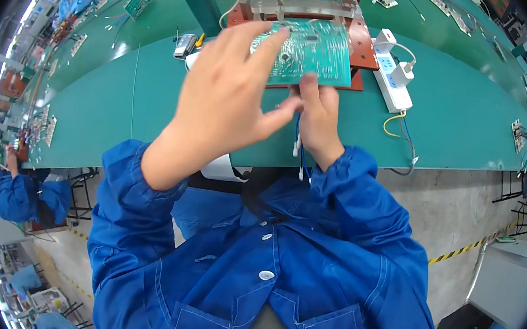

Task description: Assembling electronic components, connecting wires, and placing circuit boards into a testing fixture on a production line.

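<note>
Right hand (321,118): fingers grasp circuit board (326,55)
Left hand (217,86): fingers over board, grip unclear
Table (103,99): below fingers

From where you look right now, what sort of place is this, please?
Most likely an electronics assembly workshop: the right hand holds a green printed circuit board, another circuit board with wires lies on the green workbench, and a co-worker in blue is at the left.
</note>
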Available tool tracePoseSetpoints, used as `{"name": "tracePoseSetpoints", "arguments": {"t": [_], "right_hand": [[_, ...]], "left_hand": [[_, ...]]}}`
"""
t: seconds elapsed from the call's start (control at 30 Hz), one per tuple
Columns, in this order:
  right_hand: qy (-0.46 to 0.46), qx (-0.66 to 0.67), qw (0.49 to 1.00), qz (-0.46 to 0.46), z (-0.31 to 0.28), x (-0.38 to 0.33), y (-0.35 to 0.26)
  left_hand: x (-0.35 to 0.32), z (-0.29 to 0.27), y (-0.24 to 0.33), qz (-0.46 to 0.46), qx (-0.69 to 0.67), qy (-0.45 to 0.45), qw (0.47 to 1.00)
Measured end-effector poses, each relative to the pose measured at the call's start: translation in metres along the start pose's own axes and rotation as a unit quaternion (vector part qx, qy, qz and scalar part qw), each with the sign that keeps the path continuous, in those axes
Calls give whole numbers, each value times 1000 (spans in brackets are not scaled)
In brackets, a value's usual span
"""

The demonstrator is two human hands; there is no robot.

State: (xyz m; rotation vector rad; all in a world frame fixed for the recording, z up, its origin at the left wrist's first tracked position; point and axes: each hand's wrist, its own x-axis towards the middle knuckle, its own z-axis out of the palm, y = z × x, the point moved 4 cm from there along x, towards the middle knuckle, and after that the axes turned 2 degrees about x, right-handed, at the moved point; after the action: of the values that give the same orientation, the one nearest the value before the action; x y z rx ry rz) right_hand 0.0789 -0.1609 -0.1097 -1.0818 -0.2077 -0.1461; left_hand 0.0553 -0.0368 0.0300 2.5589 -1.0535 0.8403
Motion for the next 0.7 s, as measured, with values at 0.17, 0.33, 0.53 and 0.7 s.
{"name": "tracePoseSetpoints", "arguments": {"t": [0.17, 0.33, 0.53, 0.7], "right_hand": [[-7, 32, 998, -45, -2, 9, -11], [60, 42, 997, -16, -13, 4, 4], [115, 105, 988, 9, 17, 40, 2], [118, 37, 992, -12, 5, 56, 17]], "left_hand": [[14, -23, -20, 8, -57, 125, 990], [30, -27, -39, -4, -73, 221, 973], [49, -25, -44, -12, -128, 250, 960], [69, -23, -48, -69, -97, 238, 964]]}}
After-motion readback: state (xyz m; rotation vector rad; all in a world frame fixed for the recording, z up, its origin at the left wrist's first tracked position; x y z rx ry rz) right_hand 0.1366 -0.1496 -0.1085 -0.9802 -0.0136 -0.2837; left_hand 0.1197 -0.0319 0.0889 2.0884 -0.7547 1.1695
